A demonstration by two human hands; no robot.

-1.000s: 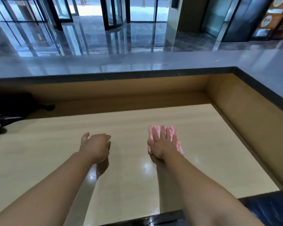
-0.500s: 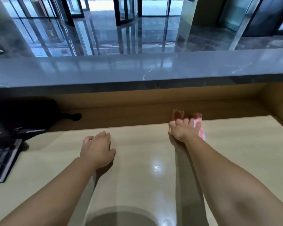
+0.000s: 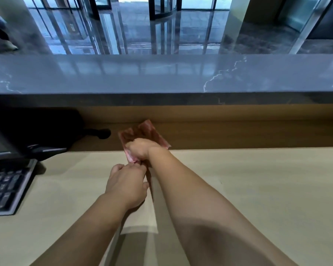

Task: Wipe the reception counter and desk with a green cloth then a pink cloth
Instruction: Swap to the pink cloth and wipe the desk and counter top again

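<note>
Here the right hand point(image 3: 140, 150) has its grip closed around the pink cloth point(image 3: 142, 132), fingers curled over the bunched fabric. It is at the far edge of the pale wooden tabletop point(image 3: 258, 189). The cloth is off the surface there. Its free upper part stands in shadow in front of the brown wooden back panel point(image 3: 238, 131), and a short pink edge hangs below the hand. The left hand point(image 3: 126, 185) lies just behind and below the right, its fingers curled forward so that their tips meet that lower edge of the cloth. Whether this grip actually pinches the fabric cannot be told, since the tips are tucked under the right wrist. Above the back panel the grey, white-veined reception counter point(image 3: 161, 77) runs across the whole view, reflecting the glass doors point(image 3: 161, 6) beyond it. At the left of the tabletop sits a dark keyboard point(image 3: 6, 189). Behind it is the corner of a monitor point(image 3: 0, 139), and a black object point(image 3: 46, 127) fills the shadow under the counter.
</note>
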